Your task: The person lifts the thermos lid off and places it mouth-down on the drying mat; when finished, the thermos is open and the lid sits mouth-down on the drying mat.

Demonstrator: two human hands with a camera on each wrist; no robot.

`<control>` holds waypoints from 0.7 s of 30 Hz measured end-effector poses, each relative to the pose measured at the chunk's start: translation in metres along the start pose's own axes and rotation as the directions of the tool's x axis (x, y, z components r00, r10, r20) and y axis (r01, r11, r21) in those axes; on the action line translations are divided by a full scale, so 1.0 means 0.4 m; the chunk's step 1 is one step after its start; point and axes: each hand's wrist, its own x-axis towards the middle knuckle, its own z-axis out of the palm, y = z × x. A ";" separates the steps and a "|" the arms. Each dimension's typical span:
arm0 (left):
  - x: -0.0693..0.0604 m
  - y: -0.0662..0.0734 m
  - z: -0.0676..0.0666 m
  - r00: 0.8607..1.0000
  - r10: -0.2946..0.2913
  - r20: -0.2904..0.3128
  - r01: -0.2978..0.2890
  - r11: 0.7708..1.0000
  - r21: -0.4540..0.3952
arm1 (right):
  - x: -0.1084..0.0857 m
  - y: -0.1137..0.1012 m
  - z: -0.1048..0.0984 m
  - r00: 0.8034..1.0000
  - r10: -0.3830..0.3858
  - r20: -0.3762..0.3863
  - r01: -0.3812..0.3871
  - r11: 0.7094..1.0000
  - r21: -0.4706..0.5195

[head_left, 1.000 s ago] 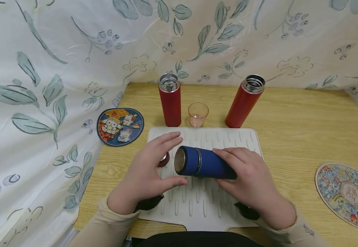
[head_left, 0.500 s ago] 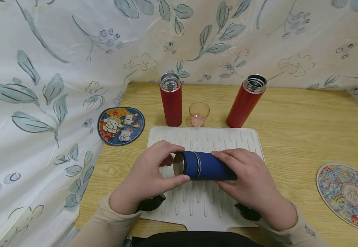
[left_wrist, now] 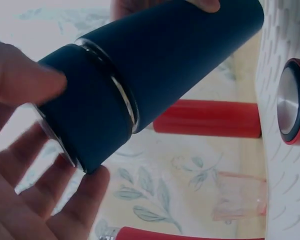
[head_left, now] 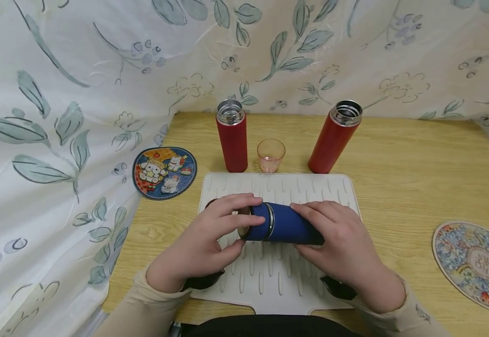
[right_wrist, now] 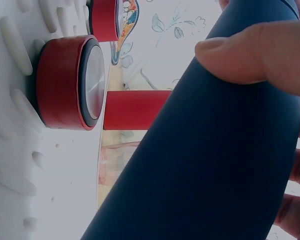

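A blue thermos flask (head_left: 297, 224) lies nearly horizontal above the white ridged mat (head_left: 276, 276), its capped end to the left. My right hand (head_left: 341, 236) grips the body near its base, thumb on the near side. At the other end, my left hand (head_left: 202, 241) holds the blue lid (left_wrist: 87, 102) between thumb and fingertips. A metal ring shows at the seam between lid and body. Beneath the flask, on the mat, stand two red lids with metal tops, a nearer lid (right_wrist: 62, 82) and a farther lid (right_wrist: 105, 20); my left hand mostly hides them from the head view.
Two red flasks without lids, a left one (head_left: 233, 147) and a right one (head_left: 332, 142), stand behind the mat. An orange-tinted glass (head_left: 271, 159) is between them. A cartoon coaster (head_left: 164, 173) lies left, a round floral coaster (head_left: 476, 267) right. Patterned cloth hangs behind.
My left hand has moved in from a spread pose beside the lid, touched its edge, and now has shifted its fingers over the lid. My right hand keeps its grip.
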 end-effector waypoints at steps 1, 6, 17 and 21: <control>0.000 0.000 0.001 1.000 -0.018 -0.005 0.018 1.000 -0.005 | 0.000 0.000 0.000 1.000 -0.002 -0.002 0.002 1.000 0.002; 0.002 0.005 0.002 0.984 -0.174 -0.031 0.172 0.984 -0.054 | -0.001 -0.001 -0.002 1.000 -0.002 0.000 0.002 1.000 0.005; 0.006 0.024 -0.006 0.940 -0.317 -0.125 0.309 0.948 -0.076 | -0.010 0.018 -0.013 1.000 0.020 -0.021 -0.020 0.999 -0.029; 0.003 0.024 -0.010 0.939 -0.321 -0.122 0.316 0.947 -0.059 | -0.018 0.038 -0.034 0.995 0.092 -0.043 -0.092 0.996 -0.019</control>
